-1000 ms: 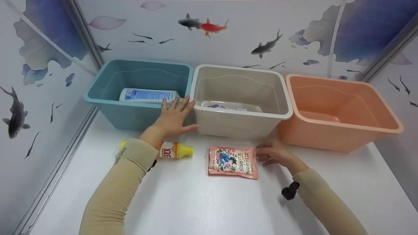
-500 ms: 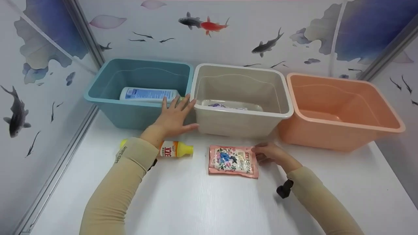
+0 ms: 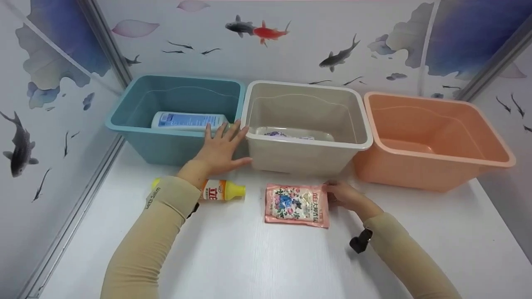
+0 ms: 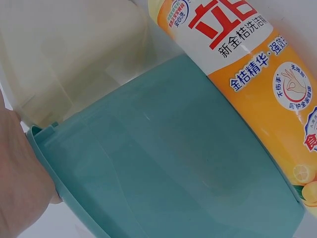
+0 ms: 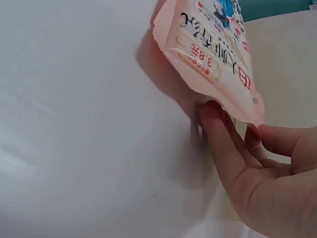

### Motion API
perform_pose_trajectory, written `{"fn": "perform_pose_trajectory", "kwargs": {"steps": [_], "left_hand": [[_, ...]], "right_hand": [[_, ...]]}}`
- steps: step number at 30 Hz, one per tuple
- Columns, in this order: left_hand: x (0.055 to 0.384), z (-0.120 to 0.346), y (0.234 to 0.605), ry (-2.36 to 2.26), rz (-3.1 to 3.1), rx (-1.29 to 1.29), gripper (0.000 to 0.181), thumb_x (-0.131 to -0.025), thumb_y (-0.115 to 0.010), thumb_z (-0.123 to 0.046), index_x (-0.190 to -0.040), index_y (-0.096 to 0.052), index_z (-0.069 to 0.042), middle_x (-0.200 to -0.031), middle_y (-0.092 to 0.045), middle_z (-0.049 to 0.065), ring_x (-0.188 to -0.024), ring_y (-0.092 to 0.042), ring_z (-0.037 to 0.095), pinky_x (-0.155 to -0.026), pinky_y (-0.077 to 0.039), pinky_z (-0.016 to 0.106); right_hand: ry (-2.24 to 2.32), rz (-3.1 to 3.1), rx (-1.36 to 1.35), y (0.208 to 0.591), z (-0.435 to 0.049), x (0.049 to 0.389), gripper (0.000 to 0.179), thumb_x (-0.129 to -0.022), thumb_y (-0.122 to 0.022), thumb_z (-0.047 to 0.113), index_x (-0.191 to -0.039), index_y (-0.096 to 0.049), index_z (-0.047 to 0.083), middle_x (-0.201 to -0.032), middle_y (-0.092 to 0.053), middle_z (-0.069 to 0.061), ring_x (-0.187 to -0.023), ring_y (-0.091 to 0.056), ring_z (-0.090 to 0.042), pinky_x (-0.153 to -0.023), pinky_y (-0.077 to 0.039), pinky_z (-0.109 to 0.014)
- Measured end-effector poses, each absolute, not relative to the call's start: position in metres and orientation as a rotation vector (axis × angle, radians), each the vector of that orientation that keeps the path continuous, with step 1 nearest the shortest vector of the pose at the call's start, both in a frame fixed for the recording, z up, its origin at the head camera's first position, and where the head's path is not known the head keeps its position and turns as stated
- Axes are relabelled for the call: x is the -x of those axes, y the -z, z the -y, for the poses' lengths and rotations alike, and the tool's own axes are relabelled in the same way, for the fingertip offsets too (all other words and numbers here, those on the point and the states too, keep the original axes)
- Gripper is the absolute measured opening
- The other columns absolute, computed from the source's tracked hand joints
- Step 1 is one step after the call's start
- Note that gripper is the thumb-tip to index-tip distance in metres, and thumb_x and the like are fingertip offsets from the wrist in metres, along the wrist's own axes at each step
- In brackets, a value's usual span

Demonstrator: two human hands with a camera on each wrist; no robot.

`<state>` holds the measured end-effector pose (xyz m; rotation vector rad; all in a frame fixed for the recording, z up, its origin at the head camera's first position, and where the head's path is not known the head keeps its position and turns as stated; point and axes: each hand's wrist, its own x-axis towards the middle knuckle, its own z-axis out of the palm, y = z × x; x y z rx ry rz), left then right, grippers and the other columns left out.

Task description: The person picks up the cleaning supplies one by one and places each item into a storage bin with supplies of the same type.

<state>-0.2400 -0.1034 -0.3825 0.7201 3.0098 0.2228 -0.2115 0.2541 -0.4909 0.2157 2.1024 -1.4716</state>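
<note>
My left hand (image 3: 218, 151) rests with spread fingers at the rim of the teal bin (image 3: 162, 145), next to the beige bin (image 3: 299, 158). Under that forearm, partly hidden, a yellow dish soap bottle (image 3: 214, 190) lies on the table; its orange and white label fills the upper right of the left wrist view. My right hand (image 3: 348, 197) pinches the upper right corner of a pink detergent packet (image 3: 295, 205) with a floral print. Seen from the right wrist, the thumb is at the packet's corner and other fingers reach beneath its edge.
Inside the teal bin lies a white bottle (image 3: 189, 120) with a blue label. Something with purple print (image 3: 276, 134) shows in the beige bin. An orange bin (image 3: 436, 172) stands at the right. Printed panels enclose the white table (image 3: 257, 261).
My right hand has moved slightly left onto the packet, and its fingers have gone from beside the packet to its corner. The left hand stays where it was.
</note>
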Motion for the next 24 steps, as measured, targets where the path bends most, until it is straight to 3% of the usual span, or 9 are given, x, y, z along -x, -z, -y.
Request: {"fn": "perform_pose_trajectory", "kwargs": {"steps": [4, 8, 12, 15, 19, 24], "left_hand": [[0.240, 0.104, 0.383, -0.228, -3.008, -0.724, 0.084, -0.087, -0.042, -0.066, -0.152, -0.008, -0.025, -0.160, -0.003, 0.006, -0.145, -0.005, 0.038, -0.110, 0.007, 0.065], [0.240, 0.104, 0.382, -0.235, -3.005, -0.722, 0.084, -0.087, -0.043, -0.066, -0.152, -0.010, -0.024, -0.160, -0.003, 0.006, -0.145, -0.005, 0.037, -0.110, 0.008, 0.065], [0.240, 0.104, 0.382, -0.237, -3.011, -0.719, 0.084, -0.086, -0.044, -0.066, -0.152, -0.011, -0.024, -0.160, -0.004, 0.006, -0.145, -0.007, 0.037, -0.110, 0.008, 0.065], [0.240, 0.103, 0.383, -0.235, -3.014, -0.723, 0.084, -0.086, -0.044, -0.066, -0.152, -0.012, -0.024, -0.160, -0.005, 0.006, -0.145, -0.008, 0.037, -0.110, 0.007, 0.065], [0.241, 0.104, 0.384, -0.236, -3.013, -0.726, 0.084, -0.086, -0.044, -0.066, -0.152, -0.011, -0.024, -0.160, -0.004, 0.006, -0.145, -0.007, 0.037, -0.110, 0.008, 0.065], [0.241, 0.104, 0.384, -0.231, -3.016, -0.724, 0.084, -0.086, -0.043, -0.066, -0.152, -0.010, -0.024, -0.160, -0.004, 0.006, -0.145, -0.008, 0.037, -0.110, 0.008, 0.065]], "right_hand": [[1.506, -2.053, -0.226, 0.489, -0.250, 0.211, 0.025, -0.099, -0.037, 0.015, -0.114, -0.043, -0.004, -0.088, -0.053, -0.005, -0.079, -0.052, -0.014, -0.070, -0.049, -0.027], [1.475, -2.035, -0.263, 0.489, -0.247, 0.211, 0.052, -0.094, -0.052, 0.021, -0.133, -0.032, -0.008, -0.109, -0.051, -0.011, -0.094, -0.052, -0.018, -0.085, -0.048, -0.030], [1.454, -2.001, -0.231, 0.490, -0.245, 0.210, 0.070, -0.085, -0.066, 0.011, -0.138, -0.026, -0.012, -0.123, -0.049, -0.016, -0.105, -0.052, -0.018, -0.099, -0.045, -0.035], [1.444, -2.006, -0.222, 0.491, -0.243, 0.209, 0.061, -0.085, -0.066, 0.007, -0.134, -0.034, -0.011, -0.114, -0.054, -0.013, -0.098, -0.055, -0.016, -0.093, -0.048, -0.030], [1.442, -2.007, -0.244, 0.488, -0.242, 0.208, 0.051, -0.091, -0.059, 0.013, -0.133, -0.038, -0.007, -0.104, -0.058, -0.008, -0.090, -0.057, -0.015, -0.080, -0.051, -0.026], [1.443, -1.996, -0.235, 0.483, -0.244, 0.208, 0.052, -0.097, -0.050, 0.024, -0.137, -0.034, -0.004, -0.105, -0.059, -0.007, -0.089, -0.057, -0.015, -0.078, -0.051, -0.026]]}}
